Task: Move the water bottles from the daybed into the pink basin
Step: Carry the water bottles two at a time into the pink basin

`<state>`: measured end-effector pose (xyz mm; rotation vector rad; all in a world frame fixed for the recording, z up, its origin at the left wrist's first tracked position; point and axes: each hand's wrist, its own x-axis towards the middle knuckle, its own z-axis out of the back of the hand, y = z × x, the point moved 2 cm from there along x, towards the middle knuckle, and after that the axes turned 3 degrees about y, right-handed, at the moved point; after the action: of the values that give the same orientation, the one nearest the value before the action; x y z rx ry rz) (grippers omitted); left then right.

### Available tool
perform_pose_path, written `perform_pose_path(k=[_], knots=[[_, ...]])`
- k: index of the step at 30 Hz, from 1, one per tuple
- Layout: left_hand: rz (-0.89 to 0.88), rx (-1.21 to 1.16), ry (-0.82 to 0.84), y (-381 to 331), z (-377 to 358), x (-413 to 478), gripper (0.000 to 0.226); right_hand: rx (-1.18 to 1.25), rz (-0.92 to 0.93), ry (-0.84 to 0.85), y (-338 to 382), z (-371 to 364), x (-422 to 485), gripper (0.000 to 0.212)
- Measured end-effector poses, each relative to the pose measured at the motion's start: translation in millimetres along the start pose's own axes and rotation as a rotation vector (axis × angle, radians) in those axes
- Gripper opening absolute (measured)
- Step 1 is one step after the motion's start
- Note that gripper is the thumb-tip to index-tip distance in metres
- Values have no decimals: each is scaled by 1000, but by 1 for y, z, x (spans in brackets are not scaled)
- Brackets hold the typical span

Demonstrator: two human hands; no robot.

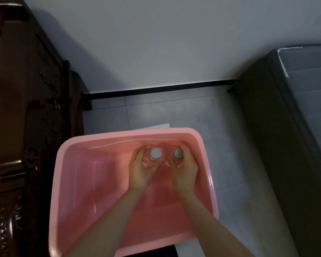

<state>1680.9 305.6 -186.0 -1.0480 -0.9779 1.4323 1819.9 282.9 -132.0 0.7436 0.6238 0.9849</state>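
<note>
Your left hand (pixel 142 170) was curled round the left bottle (pixel 156 153), and your right hand (pixel 183 171) was curled round the right bottle (pixel 178 153). Both bottles stood upright, caps up, side by side inside the pink basin (pixel 76 182), near its far wall. Whether their bases touched the basin floor could not be determined. Judged progress: two bottles were delivered, pending release. The daybed (pixel 26 108) surface was mostly out of view, so remaining bottles could not be confirmed.
</note>
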Motion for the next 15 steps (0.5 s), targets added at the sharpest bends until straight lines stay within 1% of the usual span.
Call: perform_pose_path(k=[3,6,9,11,13,15], knots=[[3,3,11,-3,-3,0,51,44,-8,21,0,4,2,41],[-9,1,65,-9,1,-1,51,133,-24,-16,6,6,2,47],[-25,-3,139,-20,8,1,54,194,2,-23,12,13,0,47],[-17,2,205,-29,16,5,54,183,14,26,16,17,1,39],[20,27,271,-37,22,11,54,123,22,79,16,20,3,21],[45,69,320,-44,25,15,50,36,31,101,16,22,5,11]])
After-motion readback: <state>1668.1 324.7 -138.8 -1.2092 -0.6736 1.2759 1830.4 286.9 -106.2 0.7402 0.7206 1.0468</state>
